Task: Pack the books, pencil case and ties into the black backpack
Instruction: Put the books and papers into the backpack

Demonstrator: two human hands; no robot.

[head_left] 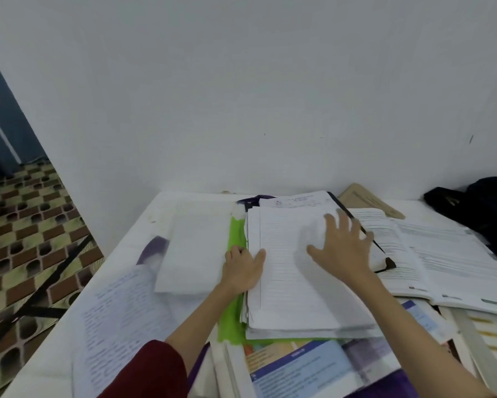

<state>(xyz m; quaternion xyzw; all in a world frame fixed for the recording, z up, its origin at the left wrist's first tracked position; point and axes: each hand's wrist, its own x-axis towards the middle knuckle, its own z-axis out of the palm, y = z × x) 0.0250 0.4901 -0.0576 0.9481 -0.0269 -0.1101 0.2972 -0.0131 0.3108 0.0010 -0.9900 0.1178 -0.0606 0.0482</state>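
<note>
A lined notebook (287,282) lies open on a green-covered book (236,239) in the middle of the table. My left hand (241,268) grips the notebook's left edge, thumb on the page and fingers curled under it. My right hand (342,245) hovers or rests flat on the right side of the page, fingers spread. An open textbook (431,254) lies to the right. The black backpack (482,208) sits at the far right against the wall. More open books (299,366) lie near me. No pencil case or ties can be seen.
The white table (155,214) is covered with loose sheets (195,248) and books. A brown booklet (368,199) lies at the back by the white wall. Patterned floor (26,239) lies to the left, past the table's edge.
</note>
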